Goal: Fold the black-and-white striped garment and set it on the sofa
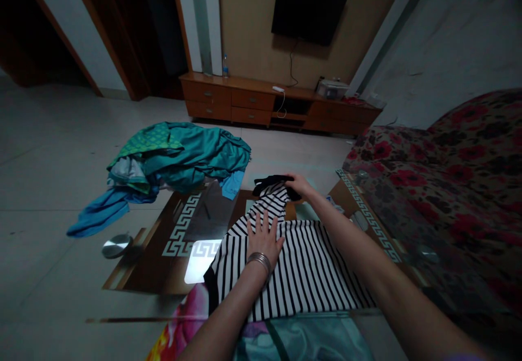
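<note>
The striped shirt [310, 263] lies across the bench [155, 268], body flattened, black edge [267, 181] bunched. Left hand [264, 238] presses it, fingers spread, gripping nothing; right hand's [299, 183] fingers appear pinched on that edge (thumb hidden). Other clothes [199, 154] lie heaped, unfolded.

Plenty of space left of the striped shirt [302, 263] — a hand could slide in low over that side of the table [179, 230]. Heaped clothes [196, 154] block the far-left corner though, and the right forearm [359, 241] cuts across the right side, flowered sofa [473, 149] beyond.
</note>
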`<move>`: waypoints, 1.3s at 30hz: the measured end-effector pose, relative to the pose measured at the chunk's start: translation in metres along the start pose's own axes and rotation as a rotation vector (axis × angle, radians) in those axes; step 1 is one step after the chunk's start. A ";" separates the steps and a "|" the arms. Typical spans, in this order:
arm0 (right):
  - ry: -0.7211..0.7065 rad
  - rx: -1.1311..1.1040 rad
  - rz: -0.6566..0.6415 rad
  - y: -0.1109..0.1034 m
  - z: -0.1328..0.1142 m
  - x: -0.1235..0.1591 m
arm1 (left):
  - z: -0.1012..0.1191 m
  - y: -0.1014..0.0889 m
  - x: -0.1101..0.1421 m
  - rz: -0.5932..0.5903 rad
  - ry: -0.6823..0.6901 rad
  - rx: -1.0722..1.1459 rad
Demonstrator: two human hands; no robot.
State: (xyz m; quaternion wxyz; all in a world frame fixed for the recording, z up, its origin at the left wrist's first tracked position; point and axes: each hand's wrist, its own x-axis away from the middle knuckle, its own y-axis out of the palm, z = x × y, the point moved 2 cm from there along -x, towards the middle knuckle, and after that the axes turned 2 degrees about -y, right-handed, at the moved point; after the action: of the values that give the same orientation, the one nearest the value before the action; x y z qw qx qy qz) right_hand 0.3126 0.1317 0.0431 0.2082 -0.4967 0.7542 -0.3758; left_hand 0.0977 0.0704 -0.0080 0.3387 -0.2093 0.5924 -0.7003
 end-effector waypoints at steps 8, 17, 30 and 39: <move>-0.175 0.245 0.141 0.001 -0.019 -0.013 | 0.000 0.002 -0.001 -0.038 -0.005 0.014; -0.533 0.593 -0.184 0.054 -0.073 -0.016 | 0.001 -0.001 0.000 -0.040 -0.012 0.024; 0.016 0.364 0.215 0.055 -0.055 -0.065 | -0.001 0.002 0.002 0.001 -0.062 0.021; -0.050 0.365 0.079 0.043 -0.045 -0.075 | -0.001 0.001 0.005 -0.016 -0.073 0.020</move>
State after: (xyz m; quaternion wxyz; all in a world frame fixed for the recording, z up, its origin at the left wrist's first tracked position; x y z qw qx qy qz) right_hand 0.2880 0.2254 0.0339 0.3282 -0.4297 0.6869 -0.4856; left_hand 0.0936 0.0675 -0.0094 0.3566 -0.2359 0.5710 -0.7008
